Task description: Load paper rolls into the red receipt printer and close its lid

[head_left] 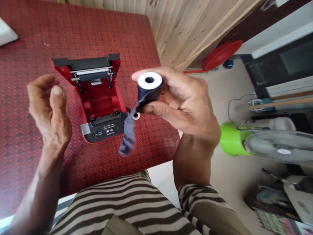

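Observation:
My right hand grips a dark paper roll with a white end face and a black core hole. A loose dark strip hangs from the roll, its lower end blurred. To the left, a red and black printer stands on the table with its lid raised and its red inner bay showing. My left hand is raised beside the printer's left side, fingers curved and thumb apart, holding nothing. A small white ring-shaped end shows just right of the printer, partly behind the strip.
The printer stands on a red patterned table. A white object lies at the upper left. Wooden panelling borders the table's far right. On the floor at the right are a green bucket-like object and a fan.

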{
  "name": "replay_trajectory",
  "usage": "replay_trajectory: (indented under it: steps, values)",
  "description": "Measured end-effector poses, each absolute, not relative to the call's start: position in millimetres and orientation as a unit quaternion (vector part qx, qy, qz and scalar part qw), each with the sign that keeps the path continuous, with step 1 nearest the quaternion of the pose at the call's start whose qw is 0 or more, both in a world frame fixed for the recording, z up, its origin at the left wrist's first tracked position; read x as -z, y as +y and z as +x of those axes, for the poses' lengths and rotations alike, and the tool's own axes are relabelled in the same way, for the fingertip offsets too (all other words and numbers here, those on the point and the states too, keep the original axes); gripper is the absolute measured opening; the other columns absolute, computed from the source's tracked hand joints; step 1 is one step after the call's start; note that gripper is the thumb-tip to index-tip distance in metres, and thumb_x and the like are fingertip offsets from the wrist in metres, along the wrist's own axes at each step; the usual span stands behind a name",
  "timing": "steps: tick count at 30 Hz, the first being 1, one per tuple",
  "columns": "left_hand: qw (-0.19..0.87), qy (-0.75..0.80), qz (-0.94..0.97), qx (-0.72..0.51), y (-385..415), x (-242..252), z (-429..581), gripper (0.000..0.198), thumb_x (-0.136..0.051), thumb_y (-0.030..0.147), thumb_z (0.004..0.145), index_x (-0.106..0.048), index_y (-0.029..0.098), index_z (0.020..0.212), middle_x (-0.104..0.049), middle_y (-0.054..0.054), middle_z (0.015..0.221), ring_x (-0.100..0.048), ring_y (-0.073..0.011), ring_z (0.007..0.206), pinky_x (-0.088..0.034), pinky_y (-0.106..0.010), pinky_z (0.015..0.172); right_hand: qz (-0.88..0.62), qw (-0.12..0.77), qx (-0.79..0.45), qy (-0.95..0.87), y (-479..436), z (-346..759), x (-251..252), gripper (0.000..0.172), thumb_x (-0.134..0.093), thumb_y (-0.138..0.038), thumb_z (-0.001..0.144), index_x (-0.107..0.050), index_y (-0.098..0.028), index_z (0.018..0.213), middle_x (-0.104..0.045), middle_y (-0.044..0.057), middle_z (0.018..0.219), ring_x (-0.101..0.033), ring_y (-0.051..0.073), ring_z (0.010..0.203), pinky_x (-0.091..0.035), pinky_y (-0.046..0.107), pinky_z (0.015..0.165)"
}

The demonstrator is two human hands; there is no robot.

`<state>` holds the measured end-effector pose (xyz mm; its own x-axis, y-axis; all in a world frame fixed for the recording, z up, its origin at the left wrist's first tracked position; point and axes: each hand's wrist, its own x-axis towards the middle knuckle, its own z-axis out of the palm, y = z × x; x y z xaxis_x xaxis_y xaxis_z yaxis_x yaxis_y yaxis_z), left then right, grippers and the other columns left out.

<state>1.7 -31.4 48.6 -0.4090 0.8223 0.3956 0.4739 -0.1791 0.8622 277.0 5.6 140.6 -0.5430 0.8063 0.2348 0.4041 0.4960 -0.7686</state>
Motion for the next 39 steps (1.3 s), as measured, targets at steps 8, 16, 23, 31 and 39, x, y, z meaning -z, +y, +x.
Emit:
replay_trajectory:
  steps: [8, 16, 23, 31, 39]
  values:
    - [0.215, 0.611, 0.651, -0.397, -92, -106, 28, 0.020, -0.070, 0.047, 0.089, -0.074, 0.033, 0.101, -0.073, 0.001, 0.086, -0.064, -0.0198, 0.072, -0.049, -0.040, 0.068, -0.388, 0.195, -0.245, -0.867, 0, 239, -133, 0.034, -0.071, -0.036, 0.093, -0.064, -0.026, 0.125, -0.072, 0.005, 0.120, -0.066, 0.025, 0.109, -0.055, 0.044, 0.098]
    - [0.214, 0.683, 0.605, -0.350, -119, -93, 34, 0.024, -0.071, 0.039, 0.086, -0.068, 0.037, 0.110, -0.074, 0.004, 0.077, -0.067, -0.0179, 0.057, -0.050, -0.035, 0.050, -0.394, 0.107, -0.174, -0.896, -12, 200, -120, 0.021, -0.059, -0.011, 0.097, -0.063, -0.021, 0.115, -0.071, 0.004, 0.112, -0.062, 0.023, 0.113, -0.052, 0.039, 0.098]
    - [0.185, 0.667, 0.638, -0.339, -114, -90, 35, 0.040, -0.068, 0.037, 0.089, -0.058, 0.036, 0.128, -0.067, 0.007, 0.067, -0.057, -0.0118, 0.045, -0.044, -0.028, 0.043, -0.432, 0.003, -0.081, -0.898, -8, 169, -121, 0.030, -0.040, -0.005, 0.101, -0.065, -0.012, 0.115, -0.071, 0.013, 0.110, -0.064, 0.028, 0.113, -0.054, 0.037, 0.089]
    - [0.116, 0.680, 0.657, -0.302, -112, -91, 24, 0.035, -0.066, 0.040, 0.092, -0.063, 0.037, 0.126, -0.063, 0.004, 0.066, -0.058, -0.0177, 0.051, -0.039, -0.036, 0.048, -0.400, -0.071, -0.088, -0.910, 2, 151, -127, 0.034, -0.036, -0.008, 0.104, -0.068, -0.013, 0.114, -0.073, 0.015, 0.111, -0.066, 0.027, 0.114, -0.053, 0.035, 0.086]
    - [0.092, 0.636, 0.706, -0.298, -100, -94, 21, 0.024, -0.065, 0.028, 0.094, -0.069, 0.025, 0.117, -0.070, -0.001, 0.082, -0.065, -0.0174, 0.071, -0.045, -0.033, 0.061, -0.421, -0.045, -0.093, -0.901, 0, 152, -127, 0.033, -0.041, -0.008, 0.102, -0.069, -0.016, 0.119, -0.075, 0.012, 0.112, -0.067, 0.026, 0.111, -0.054, 0.032, 0.083]
